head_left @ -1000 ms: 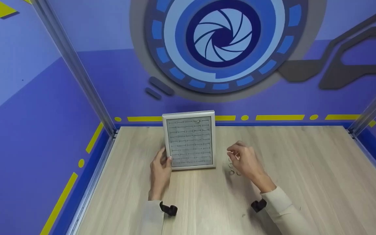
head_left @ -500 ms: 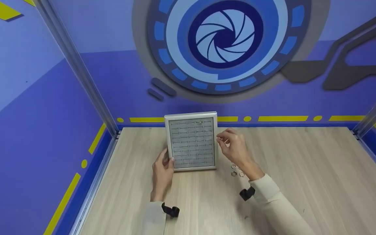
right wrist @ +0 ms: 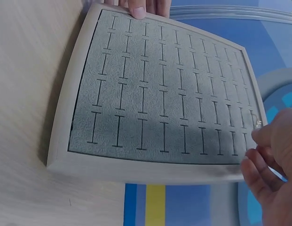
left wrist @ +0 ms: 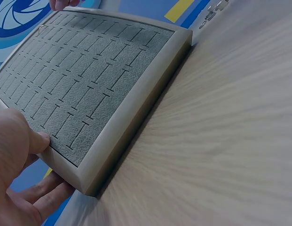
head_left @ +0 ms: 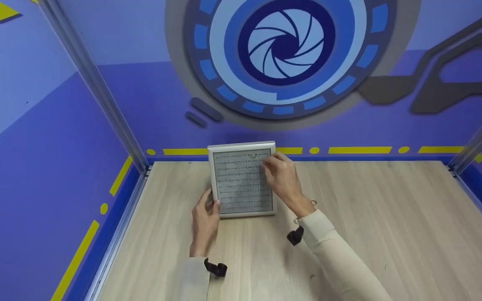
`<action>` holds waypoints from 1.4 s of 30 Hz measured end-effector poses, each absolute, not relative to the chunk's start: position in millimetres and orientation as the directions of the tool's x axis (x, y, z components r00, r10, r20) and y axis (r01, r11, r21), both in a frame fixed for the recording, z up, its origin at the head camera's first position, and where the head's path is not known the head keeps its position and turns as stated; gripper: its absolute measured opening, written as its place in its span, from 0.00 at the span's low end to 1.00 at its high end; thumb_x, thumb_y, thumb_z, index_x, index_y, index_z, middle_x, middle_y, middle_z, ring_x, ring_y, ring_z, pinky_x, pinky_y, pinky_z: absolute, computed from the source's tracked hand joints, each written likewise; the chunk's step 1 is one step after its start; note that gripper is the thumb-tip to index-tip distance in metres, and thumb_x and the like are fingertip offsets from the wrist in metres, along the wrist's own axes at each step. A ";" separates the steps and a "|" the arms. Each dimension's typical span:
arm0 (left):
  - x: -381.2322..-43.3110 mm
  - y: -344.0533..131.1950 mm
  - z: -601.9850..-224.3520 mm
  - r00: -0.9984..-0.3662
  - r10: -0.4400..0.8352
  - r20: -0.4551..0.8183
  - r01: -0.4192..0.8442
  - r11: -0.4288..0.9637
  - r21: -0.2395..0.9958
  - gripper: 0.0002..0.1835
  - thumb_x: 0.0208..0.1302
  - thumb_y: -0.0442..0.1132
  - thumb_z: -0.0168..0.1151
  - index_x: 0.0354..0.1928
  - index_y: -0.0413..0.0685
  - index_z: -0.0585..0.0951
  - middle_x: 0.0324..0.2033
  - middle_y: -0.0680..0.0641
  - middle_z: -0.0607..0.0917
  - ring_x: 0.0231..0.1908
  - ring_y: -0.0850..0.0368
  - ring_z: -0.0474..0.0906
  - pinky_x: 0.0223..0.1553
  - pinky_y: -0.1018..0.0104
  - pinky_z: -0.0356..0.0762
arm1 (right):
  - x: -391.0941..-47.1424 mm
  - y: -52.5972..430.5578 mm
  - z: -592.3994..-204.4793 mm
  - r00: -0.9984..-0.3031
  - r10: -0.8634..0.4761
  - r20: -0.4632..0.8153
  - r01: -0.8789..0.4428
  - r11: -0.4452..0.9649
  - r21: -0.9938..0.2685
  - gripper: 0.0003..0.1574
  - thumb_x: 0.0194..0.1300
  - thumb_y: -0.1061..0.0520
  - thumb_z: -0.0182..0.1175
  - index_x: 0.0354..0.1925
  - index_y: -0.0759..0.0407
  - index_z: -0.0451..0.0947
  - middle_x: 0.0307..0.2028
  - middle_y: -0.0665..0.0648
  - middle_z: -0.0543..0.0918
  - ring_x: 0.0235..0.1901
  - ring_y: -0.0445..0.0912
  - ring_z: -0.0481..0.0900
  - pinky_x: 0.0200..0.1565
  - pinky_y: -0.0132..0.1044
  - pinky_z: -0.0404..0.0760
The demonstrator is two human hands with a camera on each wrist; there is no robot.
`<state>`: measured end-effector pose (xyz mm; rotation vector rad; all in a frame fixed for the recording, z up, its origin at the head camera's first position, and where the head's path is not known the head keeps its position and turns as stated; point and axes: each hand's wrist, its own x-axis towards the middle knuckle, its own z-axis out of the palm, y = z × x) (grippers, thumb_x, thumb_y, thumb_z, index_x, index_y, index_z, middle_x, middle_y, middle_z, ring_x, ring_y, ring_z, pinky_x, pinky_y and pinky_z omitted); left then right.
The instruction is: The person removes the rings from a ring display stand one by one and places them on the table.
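A ring display tray (head_left: 241, 188), with a pale frame and grey slotted foam, stands tilted up on the table. My left hand (head_left: 205, 225) grips its lower left side, thumb on the front of the frame and fingers behind, as the left wrist view shows. One ring (head_left: 252, 155) sits in the top row of slots. At the upper right of the foam, my right hand (head_left: 283, 175) pinches a small ring between thumb and fingertips, the ring mostly hidden by them. In the right wrist view, these fingers are right beside the seated ring (right wrist: 258, 124).
Several loose rings (left wrist: 209, 18) lie on the table right of the tray, partly behind my right wrist in the head view. A tiny dark bit (head_left: 312, 276) lies nearer the front. Blue printed panels (head_left: 149, 113) stand behind and at the sides.
My right hand has moved up and left from the loose rings to the tray's upper right slots. My left hand and the tray have stayed in place.
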<state>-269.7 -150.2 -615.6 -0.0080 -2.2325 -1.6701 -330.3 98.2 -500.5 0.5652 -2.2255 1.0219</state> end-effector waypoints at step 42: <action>-270.6 -151.5 -617.5 -0.935 -0.188 0.300 0.235 0.306 0.923 0.30 0.76 0.28 0.62 0.77 0.39 0.70 0.70 0.33 0.78 0.66 0.37 0.81 0.66 0.52 0.85 | -345.7 66.7 -495.4 -0.732 -0.033 0.680 -0.554 0.609 -0.567 0.07 0.73 0.65 0.67 0.42 0.60 0.92 0.39 0.56 0.86 0.31 0.45 0.81 0.31 0.35 0.84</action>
